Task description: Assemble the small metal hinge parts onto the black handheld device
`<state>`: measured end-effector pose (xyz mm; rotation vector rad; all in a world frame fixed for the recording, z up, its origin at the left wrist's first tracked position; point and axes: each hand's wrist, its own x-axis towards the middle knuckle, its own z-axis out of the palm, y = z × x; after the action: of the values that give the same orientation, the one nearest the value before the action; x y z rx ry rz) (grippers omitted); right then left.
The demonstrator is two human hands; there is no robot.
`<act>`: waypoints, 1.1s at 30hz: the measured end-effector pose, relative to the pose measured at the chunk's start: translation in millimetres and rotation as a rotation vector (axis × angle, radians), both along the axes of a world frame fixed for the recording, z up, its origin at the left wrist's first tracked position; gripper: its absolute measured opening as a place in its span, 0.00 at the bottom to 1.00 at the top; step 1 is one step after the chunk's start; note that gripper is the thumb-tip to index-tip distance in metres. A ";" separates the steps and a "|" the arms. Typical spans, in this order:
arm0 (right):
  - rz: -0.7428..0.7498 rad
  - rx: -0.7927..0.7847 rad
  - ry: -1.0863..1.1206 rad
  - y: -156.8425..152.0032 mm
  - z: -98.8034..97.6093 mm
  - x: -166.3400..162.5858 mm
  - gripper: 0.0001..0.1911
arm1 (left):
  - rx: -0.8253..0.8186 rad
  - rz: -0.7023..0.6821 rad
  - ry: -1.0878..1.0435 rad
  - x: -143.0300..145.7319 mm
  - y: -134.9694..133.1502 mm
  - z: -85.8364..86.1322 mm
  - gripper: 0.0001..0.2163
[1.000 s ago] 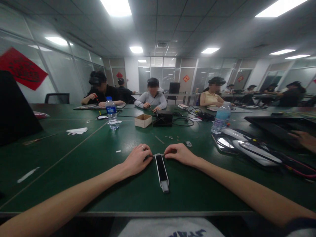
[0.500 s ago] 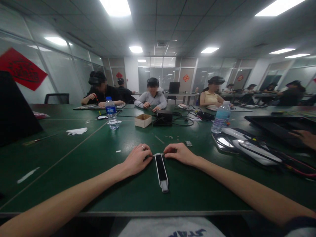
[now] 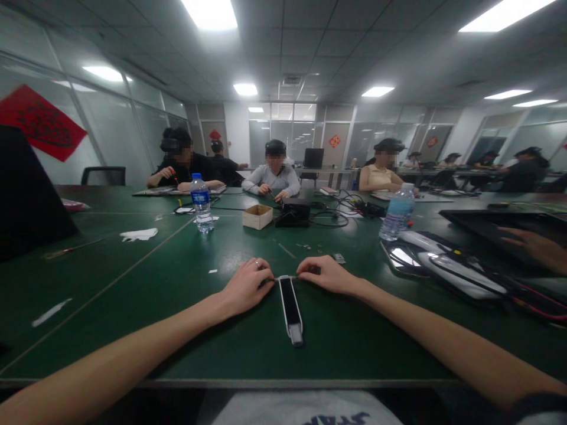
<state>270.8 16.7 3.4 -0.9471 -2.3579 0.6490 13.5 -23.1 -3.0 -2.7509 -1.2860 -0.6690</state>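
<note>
A long, narrow device with a black panel and a white rim [image 3: 290,302] lies on the green table in front of me. A grey block [image 3: 296,334] is at its near end. My left hand [image 3: 248,284] rests at the left of its far end, thumb and fingers pinched together. From the other side, my right hand [image 3: 328,275] pinches at the same end. A thin, short piece seems to run across that end between both sets of fingertips, too small to make out. A ring is on a left finger.
Small loose parts [image 3: 310,247] lie just beyond my hands. Farther off are an open box [image 3: 257,217], a black case [image 3: 293,212], cables and two water bottles [image 3: 201,203]. White-and-black equipment [image 3: 460,270] and a co-worker's hand [image 3: 535,243] over a black tray are at right.
My hands and the device stay almost in place, with at most a slight rightward drift of my right fingers. The co-worker's hand at right reaches farther left over the black tray.
</note>
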 end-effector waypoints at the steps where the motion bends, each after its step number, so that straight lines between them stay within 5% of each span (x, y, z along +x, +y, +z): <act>1: 0.005 -0.006 0.002 0.1 -0.6 -0.2 0.08 | 0.005 -0.001 0.001 -0.1 0.3 -0.4 0.04; 33: 0.028 -0.056 0.041 -2.9 -1.3 -0.6 0.11 | -0.003 0.009 0.007 -2.3 3.1 -3.9 0.03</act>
<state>270.2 13.7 2.2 -0.9175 -2.3312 0.7413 11.2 -20.0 -6.9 -2.7454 -1.2991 -0.6566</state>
